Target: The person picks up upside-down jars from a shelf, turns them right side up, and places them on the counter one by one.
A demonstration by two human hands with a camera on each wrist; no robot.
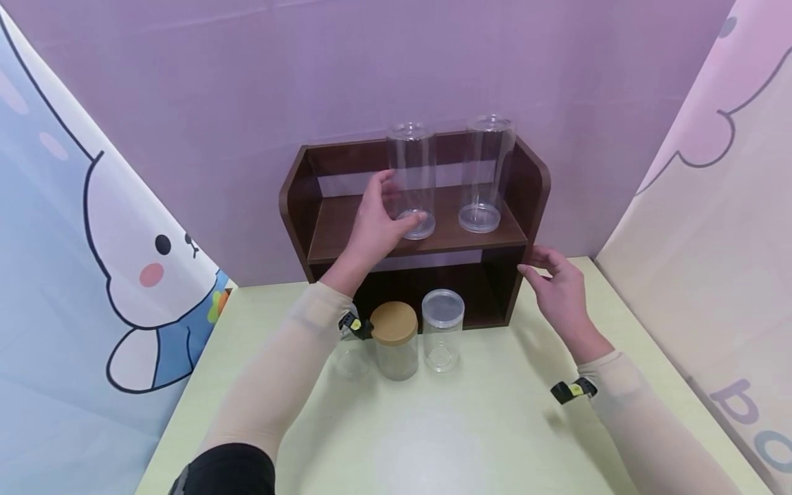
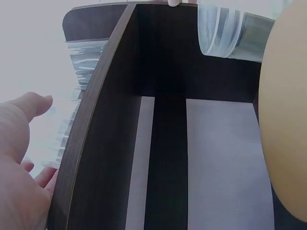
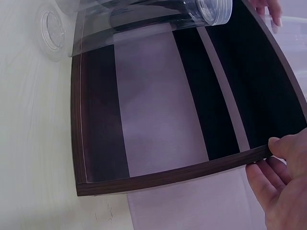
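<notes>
My left hand (image 1: 382,216) curls round the lower part of a tall clear jar (image 1: 411,165) on the upper board of a dark brown shelf (image 1: 355,216). The thumb lies across the front of its base; the fingers are partly behind it. Another tall clear jar (image 1: 485,172) stands upright to its right. With thumb and fingers, my right hand (image 1: 559,292) pinches the edge of the shelf's right side panel; the right wrist view shows this hand (image 3: 288,177) on the edge from both sides.
On the pale table (image 1: 433,440), before the lower compartment, stand a jar with a tan lid (image 1: 394,323) and a clear-lidded jar (image 1: 443,337). Another clear jar (image 1: 351,361) is partly hidden by my left wrist. A purple cloth (image 1: 346,69) hangs behind the shelf.
</notes>
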